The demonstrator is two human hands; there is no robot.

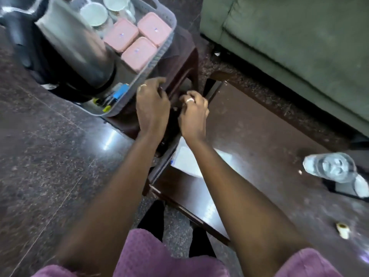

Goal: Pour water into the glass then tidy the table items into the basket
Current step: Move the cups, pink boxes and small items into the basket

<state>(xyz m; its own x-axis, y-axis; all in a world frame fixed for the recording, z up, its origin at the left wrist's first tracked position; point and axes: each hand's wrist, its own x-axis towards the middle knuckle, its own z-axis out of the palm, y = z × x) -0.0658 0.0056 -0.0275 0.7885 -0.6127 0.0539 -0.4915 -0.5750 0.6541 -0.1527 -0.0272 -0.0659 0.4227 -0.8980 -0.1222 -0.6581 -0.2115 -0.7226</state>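
The grey basket stands on a dark stool at the upper left. It holds three pink lidded boxes, white cups, a steel jug and several pens. My left hand and my right hand are close together by the basket's near right corner. Their fingers curl around a dark object between them, too blurred to name. The glass, filled with water, stands on the brown table at the right.
A small pale item lies on the table near its front right. White paper lies under my right forearm. A green sofa runs behind the table. Dark polished floor lies at the left.
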